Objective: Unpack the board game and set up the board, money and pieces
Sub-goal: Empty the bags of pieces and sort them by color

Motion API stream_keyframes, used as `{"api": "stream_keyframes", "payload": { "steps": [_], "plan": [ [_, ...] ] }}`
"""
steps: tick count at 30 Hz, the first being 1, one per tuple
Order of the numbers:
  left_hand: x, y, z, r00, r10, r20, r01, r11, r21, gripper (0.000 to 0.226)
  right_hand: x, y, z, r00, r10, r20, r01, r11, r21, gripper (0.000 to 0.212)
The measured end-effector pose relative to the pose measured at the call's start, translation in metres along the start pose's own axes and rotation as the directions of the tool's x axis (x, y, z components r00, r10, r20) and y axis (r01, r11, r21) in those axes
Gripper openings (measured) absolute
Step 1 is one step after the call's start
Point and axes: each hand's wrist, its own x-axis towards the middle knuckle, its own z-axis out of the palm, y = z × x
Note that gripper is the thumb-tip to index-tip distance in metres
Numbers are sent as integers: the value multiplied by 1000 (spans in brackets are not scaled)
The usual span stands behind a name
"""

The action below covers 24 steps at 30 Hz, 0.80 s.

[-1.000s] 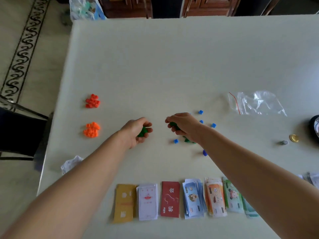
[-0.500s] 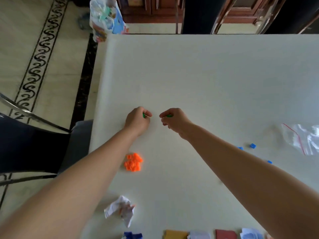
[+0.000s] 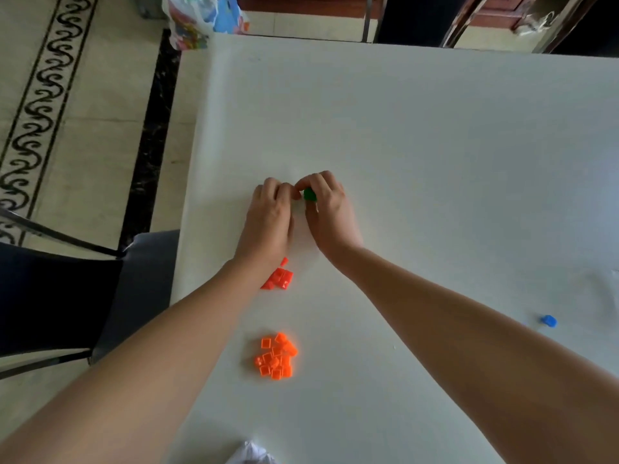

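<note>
Head view, looking straight down on a pale table (image 3: 418,135). Toward its left side, well up from the near edge: left hand (image 3: 271,216) and right hand (image 3: 330,212), knuckles up, fingertips almost meeting. In the right hand, pinched between thumb and curled fingers: green pieces (image 3: 310,194), low against the tabletop at the gap between the two hands; probably more than one, though hard to count from here. At the left hand, fingers curled downward, tips hidden under the knuckles; cannot tell whether anything is held there. Just nearer than the left wrist and partly covered by it: a small heap of red-orange pieces (image 3: 280,277) on the table. Nearer again, between the two forearms and touching neither: a second heap of brighter orange pieces (image 3: 276,358), square, several lying hollow side up. Far out to the right, beyond the right forearm: a lone blue piece (image 3: 548,320). At the near edge, cut off by the frame: crumpled white paper (image 3: 252,455). Off the table to the left: a dark chair (image 3: 57,296) with a grey seat, on a tiled floor (image 3: 83,145) with a black scroll border. Beyond the far left corner: a printed plastic bag (image 3: 201,18).
</note>
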Motion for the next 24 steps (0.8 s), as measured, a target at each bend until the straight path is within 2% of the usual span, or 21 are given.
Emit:
{"api": "stream_keyframes", "payload": {
  "steps": [4, 11, 14, 18, 20, 22, 24],
  "plan": [
    [-1, -7, 2, 999, 40, -30, -39, 999, 30, 24, -8, 8, 2, 996, -84, -18, 84, 996, -25, 29],
    [-4, -9, 1, 998, 51, -36, -52, 998, -41, 28, -14, 10, -2, 994, -108, -3, 108, 994, -2, 30],
    [-7, -6, -3, 998, 48, -42, -52, 992, -117, 34, -16, 7, -6, 996, -87, 22, 87, 996, 10, 39],
    [-11, -8, -5, 999, 35, -22, -38, 992, -119, 47, -20, 6, -16, 991, -52, 123, 49, 998, 27, 58],
    [-11, -11, -8, 1000, 16, -9, -16, 997, -72, 52, -22, 8, -24, 989, -30, 142, 35, 999, -34, 70],
    [-13, -17, -13, 1000, -14, -3, 14, 1000, -8, 58, -22, 13, -33, 991, 5, 133, 20, 983, -184, 81],
    [-15, -22, -19, 998, -57, 10, 57, 998, -13, 63, -23, 16, -43, 989, 60, 136, -29, 974, -223, 84]
  ]
}}
